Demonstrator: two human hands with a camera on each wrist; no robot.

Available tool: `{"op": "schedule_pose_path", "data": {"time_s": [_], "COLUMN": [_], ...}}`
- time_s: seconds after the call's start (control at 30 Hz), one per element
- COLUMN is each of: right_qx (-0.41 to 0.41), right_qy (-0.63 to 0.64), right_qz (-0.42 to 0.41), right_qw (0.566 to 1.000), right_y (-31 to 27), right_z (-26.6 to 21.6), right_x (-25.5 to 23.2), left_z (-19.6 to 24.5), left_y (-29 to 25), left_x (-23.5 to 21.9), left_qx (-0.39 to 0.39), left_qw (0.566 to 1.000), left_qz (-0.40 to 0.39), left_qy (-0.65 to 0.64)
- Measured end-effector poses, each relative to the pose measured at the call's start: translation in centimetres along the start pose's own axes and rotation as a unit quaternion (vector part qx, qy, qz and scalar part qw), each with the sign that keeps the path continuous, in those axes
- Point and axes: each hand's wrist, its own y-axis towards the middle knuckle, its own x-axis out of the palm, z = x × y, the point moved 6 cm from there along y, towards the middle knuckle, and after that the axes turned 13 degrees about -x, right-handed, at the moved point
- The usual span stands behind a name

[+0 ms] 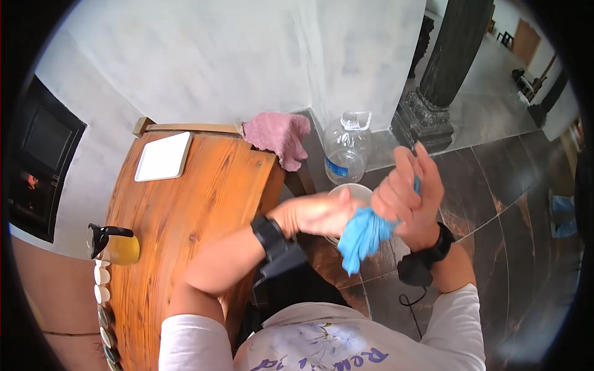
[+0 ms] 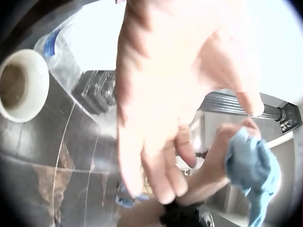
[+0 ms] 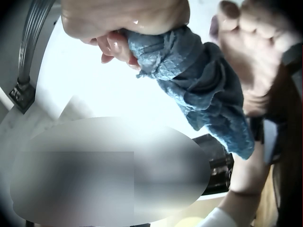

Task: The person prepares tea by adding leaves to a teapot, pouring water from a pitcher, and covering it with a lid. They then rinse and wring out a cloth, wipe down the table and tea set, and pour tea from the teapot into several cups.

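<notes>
A crumpled blue cloth (image 1: 365, 238) hangs from my right hand (image 1: 413, 198), whose fingers curl round it; the right wrist view shows the cloth (image 3: 203, 90) bunched and twisted below the fist (image 3: 128, 19). My left hand (image 1: 322, 213) is beside the cloth, slightly blurred, with its palm facing it. In the left wrist view the left hand's (image 2: 161, 94) fingers are extended and hold nothing, and the cloth (image 2: 253, 165) is off to the right. Whether the left hand touches the cloth cannot be told.
Below the hands stands a white bucket (image 1: 352, 190), with murky contents in the left wrist view. Behind it is a large clear bottle (image 1: 346, 151). A wooden table (image 1: 204, 204) at left bears a white tray (image 1: 164, 156), a yellow-filled jug (image 1: 124, 247) and a pink cloth (image 1: 278, 137).
</notes>
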Motion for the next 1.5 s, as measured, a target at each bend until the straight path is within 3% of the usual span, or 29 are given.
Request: {"op": "schedule_pose_path", "data": {"time_s": [0.07,0.1,0.17,0.3,0.33,0.37,0.43,0.5,0.53,0.6,0.67,0.87,0.93,0.97,1.03,1.07,1.13,1.17,1.23,1.4,1.47,1.5], "right_qx": [0.047,0.049,0.046,0.082,0.082,0.093,0.103,0.098,0.099,0.120,0.108,0.039,0.003,0.003,-0.029,-0.030,-0.034,-0.033,-0.012,0.025,0.017,0.011], "right_qy": [0.072,0.074,0.087,0.098,0.099,0.077,0.053,-0.069,-0.068,-0.139,-0.153,-0.243,-0.318,-0.318,-0.354,-0.353,-0.396,-0.391,-0.420,-0.467,-0.491,-0.538], "right_qz": [-0.208,-0.210,-0.385,-0.435,-0.432,-0.399,-0.372,-0.309,-0.308,-0.154,-0.133,-0.020,0.043,0.046,0.091,0.092,0.166,0.166,0.226,0.271,0.269,0.279], "right_qw": [0.974,0.974,0.918,0.891,0.893,0.909,0.921,0.944,0.944,0.971,0.973,0.969,0.947,0.947,0.930,0.931,0.902,0.905,0.879,0.841,0.828,0.795], "right_y": [-1.0,-1.1,-2.5,-3.9,-3.9,-3.5,-3.0,-2.7,-2.6,-1.3,-0.5,1.5,1.7,1.8,1.9,1.9,1.7,1.8,1.6,1.1,1.1,0.9], "right_z": [0.3,0.2,-0.4,-0.2,-0.2,0.1,0.3,0.8,0.9,1.5,1.9,2.6,2.4,2.5,2.1,2.3,2.5,2.9,3.1,4.0,4.7,4.7], "right_x": [4.3,4.7,6.8,7.2,6.8,5.8,4.5,2.6,2.0,-1.3,-3.3,-10.4,-13.0,-13.9,-16.1,-16.8,-18.9,-19.4,-20.9,-24.3,-26.6,-27.8], "left_z": [-0.5,-0.6,-1.4,-0.8,-1.3,-2.1,-2.5,-2.7,-2.7,-2.4,-2.3,-4.0,-4.0,-4.0,-3.7,-4.6,-4.6,-4.6,-5.3,-6.9,-7.2,-7.2], "left_y": [1.3,2.2,3.3,2.7,2.9,3.0,3.1,3.1,3.1,3.1,3.3,4.9,5.3,5.7,5.9,6.6,6.5,6.5,6.3,6.9,7.0,6.9], "left_x": [5.5,8.0,9.2,11.4,10.6,9.7,8.2,6.7,5.3,2.8,0.7,-6.4,-8.0,-8.4,-9.4,-10.7,-12.2,-12.3,-12.9,-14.8,-15.3,-15.6], "left_qx": [0.023,0.059,0.066,0.088,0.044,0.000,0.025,0.026,0.023,0.003,-0.002,-0.022,0.015,0.014,-0.028,-0.030,0.024,0.020,-0.092,-0.142,-0.175,-0.174], "left_qw": [0.992,0.981,0.977,0.970,0.986,0.994,0.985,0.982,0.973,0.961,0.925,0.880,0.858,0.859,0.798,0.798,0.697,0.694,0.665,0.620,0.573,0.570], "left_qz": [-0.119,-0.174,-0.150,-0.092,-0.031,0.030,0.076,0.131,0.220,0.274,0.380,0.470,0.508,0.507,0.579,0.578,0.647,0.649,0.687,0.692,0.682,0.686], "left_qy": [-0.031,-0.059,-0.137,-0.205,-0.157,-0.106,-0.151,-0.132,-0.070,-0.032,0.017,0.066,0.067,0.067,0.166,0.167,0.309,0.311,0.278,0.341,0.418,0.417]}}
